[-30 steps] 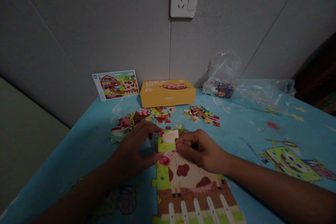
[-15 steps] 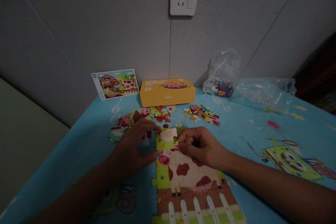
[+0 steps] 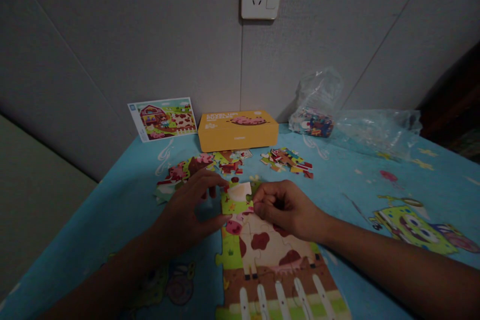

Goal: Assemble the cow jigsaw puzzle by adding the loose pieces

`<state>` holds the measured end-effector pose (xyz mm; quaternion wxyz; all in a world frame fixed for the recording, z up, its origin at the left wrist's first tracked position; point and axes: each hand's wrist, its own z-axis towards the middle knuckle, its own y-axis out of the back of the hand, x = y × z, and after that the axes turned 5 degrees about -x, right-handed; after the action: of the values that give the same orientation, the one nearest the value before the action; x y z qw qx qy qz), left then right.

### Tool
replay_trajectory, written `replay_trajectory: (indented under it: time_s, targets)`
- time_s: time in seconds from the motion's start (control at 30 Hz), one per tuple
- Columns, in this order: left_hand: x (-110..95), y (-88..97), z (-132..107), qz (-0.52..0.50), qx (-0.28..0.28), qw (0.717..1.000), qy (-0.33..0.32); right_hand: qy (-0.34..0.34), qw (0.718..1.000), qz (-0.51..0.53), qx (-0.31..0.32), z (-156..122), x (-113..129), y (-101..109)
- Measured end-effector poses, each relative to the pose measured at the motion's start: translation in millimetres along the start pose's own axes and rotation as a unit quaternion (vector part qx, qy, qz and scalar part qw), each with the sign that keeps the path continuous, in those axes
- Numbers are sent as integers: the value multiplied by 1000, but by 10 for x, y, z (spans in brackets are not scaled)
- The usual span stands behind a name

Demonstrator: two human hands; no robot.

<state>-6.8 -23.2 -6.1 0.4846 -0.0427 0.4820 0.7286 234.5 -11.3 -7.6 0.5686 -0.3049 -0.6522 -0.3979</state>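
Observation:
A partly joined jigsaw puzzle (image 3: pixel 264 245) lies flat in front of me, showing a spotted cow and a white fence. At its top left is a puzzle piece (image 3: pixel 237 200) with a white hen and a chick on green. My left hand (image 3: pixel 191 210) is at this piece's left side, thumb and index finger apart near its lower and upper corners. On the other side, my right hand (image 3: pixel 287 207) pinches at the piece's right edge with thumb and index finger. Its fingers partly cover the puzzle there.
Loose pieces lie in one pile (image 3: pixel 183 170) beyond my left hand and another pile (image 3: pixel 287 160) farther right. Against the wall stand a picture card (image 3: pixel 165 120), a yellow box (image 3: pixel 238 132) and a plastic bag of pieces (image 3: pixel 315 110). A blue patterned cloth (image 3: pixel 367 180) covers the table.
Both hands stay almost as they were at the hen piece. The whole view has shifted very slightly.

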Motion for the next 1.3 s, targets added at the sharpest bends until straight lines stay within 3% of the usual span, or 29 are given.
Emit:
replay_trajectory:
  time_s: [0.5, 1.03, 1.3]
  targets:
    - [17, -21, 15, 18, 28, 999, 10, 63, 998, 15, 25, -12, 1, -15]
    - [27, -11, -7, -2, 2, 1000, 25, 37, 999, 9, 9, -1, -39, -23]
    - [3, 13, -23, 5, -17, 1000, -2, 21, 1000, -3, 18, -3, -17, -16]
